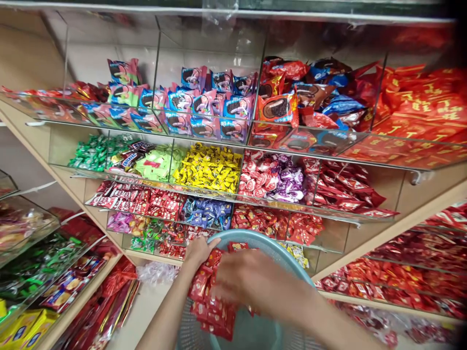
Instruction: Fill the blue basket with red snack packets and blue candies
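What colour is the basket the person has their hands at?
The basket is a muted blue-green, seen best in the head view.

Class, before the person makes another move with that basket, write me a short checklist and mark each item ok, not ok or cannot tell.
1. Left hand at the rim of the teal basket: ok.
2. Red packets inside the rim: ok.
3. Bare bottom showing, so there is room for more: ok.
4. Right hand sharp enough to check its grip: not ok, it is blurred.
5. What supports the basket: cannot tell, its underside is out of sight.
6. Yellow sweets heaped on the shelf behind: ok.
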Motion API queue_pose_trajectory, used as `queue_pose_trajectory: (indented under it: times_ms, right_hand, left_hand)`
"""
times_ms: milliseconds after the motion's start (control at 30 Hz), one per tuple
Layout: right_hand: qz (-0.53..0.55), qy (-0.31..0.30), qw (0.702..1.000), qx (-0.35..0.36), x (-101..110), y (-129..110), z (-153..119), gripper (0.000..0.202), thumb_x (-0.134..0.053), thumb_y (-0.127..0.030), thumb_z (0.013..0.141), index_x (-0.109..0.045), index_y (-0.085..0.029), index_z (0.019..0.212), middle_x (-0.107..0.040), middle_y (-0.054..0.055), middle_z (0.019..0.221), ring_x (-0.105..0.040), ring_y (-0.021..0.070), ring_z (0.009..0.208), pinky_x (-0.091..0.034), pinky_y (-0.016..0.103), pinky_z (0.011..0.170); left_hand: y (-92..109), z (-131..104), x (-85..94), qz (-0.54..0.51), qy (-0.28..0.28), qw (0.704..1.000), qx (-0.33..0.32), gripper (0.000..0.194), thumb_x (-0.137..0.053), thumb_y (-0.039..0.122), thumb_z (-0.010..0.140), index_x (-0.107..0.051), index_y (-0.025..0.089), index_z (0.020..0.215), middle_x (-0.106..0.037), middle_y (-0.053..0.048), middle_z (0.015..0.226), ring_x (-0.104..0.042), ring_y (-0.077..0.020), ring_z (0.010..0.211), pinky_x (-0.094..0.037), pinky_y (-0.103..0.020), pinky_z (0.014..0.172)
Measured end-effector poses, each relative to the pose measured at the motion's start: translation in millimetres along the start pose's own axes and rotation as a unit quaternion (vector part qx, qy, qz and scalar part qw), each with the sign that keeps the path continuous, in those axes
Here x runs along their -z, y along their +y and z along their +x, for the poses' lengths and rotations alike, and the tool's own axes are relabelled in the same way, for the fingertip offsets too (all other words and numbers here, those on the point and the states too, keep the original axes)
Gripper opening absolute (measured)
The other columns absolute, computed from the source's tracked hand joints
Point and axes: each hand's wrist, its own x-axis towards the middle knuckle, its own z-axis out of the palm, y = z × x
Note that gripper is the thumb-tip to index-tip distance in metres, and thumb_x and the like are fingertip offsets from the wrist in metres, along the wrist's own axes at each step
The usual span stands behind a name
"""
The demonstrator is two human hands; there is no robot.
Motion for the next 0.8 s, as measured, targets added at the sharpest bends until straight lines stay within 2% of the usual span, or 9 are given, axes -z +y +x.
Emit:
queue_pose_trajectory:
  times_ms: [67, 100, 133, 167, 267, 367, 467, 633, 800]
  right_hand:
    - [-0.046, 0.046, 0.991, -0.117, 90, 28, 73, 0.021, -0.045, -0.03, 0.077, -0.061, -0.019, 0.071, -0.061, 0.002, 0.069, -0.051, 0.0109, 0.062, -0.032, 0.022, 0.056]
    - [-0.064, 0.09, 0.977, -0.181, 120, 40, 98, 0.022, -0.045, -0.029, 0.077, -0.061, -0.018, 0.068, -0.061, 0.002, 0.066, -0.05, 0.0105, 0.06, -0.031, 0.021, 0.054]
    - [-0.064, 0.114, 0.961, -0.245, 140, 50, 116, 0.021, -0.045, -0.027, 0.076, -0.06, -0.017, 0.065, -0.06, 0.002, 0.065, -0.05, 0.0097, 0.058, -0.03, 0.02, 0.053]
    - [-0.06, 0.137, 0.937, -0.316, 150, 59, 127, 0.019, -0.046, -0.024, 0.075, -0.059, -0.016, 0.063, -0.06, 0.002, 0.064, -0.051, 0.0094, 0.058, -0.03, 0.019, 0.052]
    - [-0.055, 0.177, 0.886, -0.424, 144, 79, 141, 0.02, -0.044, -0.024, 0.075, -0.059, -0.017, 0.064, -0.062, 0.004, 0.066, -0.054, 0.0112, 0.063, -0.031, 0.019, 0.053]
    - [-0.06, 0.191, 0.864, -0.462, 128, 94, 153, 0.022, -0.045, -0.03, 0.074, -0.061, -0.017, 0.067, -0.063, 0.008, 0.073, -0.057, 0.0158, 0.068, -0.032, 0.021, 0.054]
    - [-0.056, 0.197, 0.845, -0.494, 123, 104, 168, 0.016, -0.052, -0.03, 0.067, -0.061, -0.016, 0.068, -0.063, 0.012, 0.077, -0.058, 0.0203, 0.072, -0.034, 0.024, 0.054]
    - [-0.019, 0.215, 0.837, -0.502, 121, 116, 171, 0.012, -0.055, -0.028, 0.061, -0.058, -0.017, 0.057, -0.063, 0.01, 0.068, -0.058, 0.02, 0.065, -0.035, 0.024, 0.051]
    - [0.038, 0.264, 0.855, -0.444, 121, 121, 150, 0.018, -0.049, -0.026, 0.065, -0.049, -0.017, 0.048, -0.057, 0.003, 0.053, -0.054, 0.0137, 0.054, -0.036, 0.021, 0.05]
  left_hand:
    - [0, 0, 0.0, 0.0, 0.001, 1.0, 0.0, 0.068, -0.027, 0.068, 0.07, -0.059, 0.012, 0.093, -0.062, -0.016, 0.095, -0.057, -0.0268, 0.091, -0.041, -0.03, 0.072]
    - [0, 0, 0.0, 0.0, 0.002, 1.0, -0.002, 0.069, -0.026, 0.068, 0.07, -0.059, 0.012, 0.093, -0.062, -0.017, 0.095, -0.057, -0.0271, 0.091, -0.041, -0.031, 0.072]
    - [-1, -1, 0.0, 0.0, 0.003, 1.0, -0.005, 0.07, -0.025, 0.069, 0.069, -0.059, 0.012, 0.093, -0.062, -0.017, 0.094, -0.057, -0.0274, 0.09, -0.041, -0.031, 0.072]
    - [-1, -1, 0.0, -0.001, 0.003, 1.0, -0.008, 0.071, -0.024, 0.069, 0.069, -0.059, 0.012, 0.092, -0.062, -0.017, 0.094, -0.057, -0.0276, 0.09, -0.041, -0.032, 0.071]
    - [-1, -1, -0.3, -0.005, 0.006, 1.0, -0.012, 0.071, -0.023, 0.07, 0.069, -0.059, 0.012, 0.091, -0.063, -0.017, 0.093, -0.058, -0.0274, 0.088, -0.041, -0.032, 0.071]
    - [-1, -1, -0.4, -0.004, 0.008, 1.0, -0.009, 0.071, -0.023, 0.07, 0.069, -0.059, 0.013, 0.091, -0.063, -0.017, 0.092, -0.058, -0.0271, 0.088, -0.041, -0.032, 0.07]
    - [-1, 0, 0.0, -0.003, 0.009, 1.0, -0.013, 0.071, -0.023, 0.07, 0.07, -0.059, 0.013, 0.092, -0.063, -0.017, 0.092, -0.058, -0.0271, 0.088, -0.041, -0.032, 0.071]
    - [-2, 0, 0.3, -0.004, 0.004, 1.0, -0.011, 0.071, -0.023, 0.07, 0.069, -0.059, 0.014, 0.091, -0.063, -0.016, 0.093, -0.057, -0.0266, 0.089, -0.04, -0.032, 0.072]
    - [-2, -1, 0.0, -0.009, 0.004, 1.0, -0.011, 0.071, -0.022, 0.071, 0.068, -0.058, 0.014, 0.092, -0.063, -0.015, 0.093, -0.058, -0.0265, 0.088, -0.041, -0.031, 0.07]
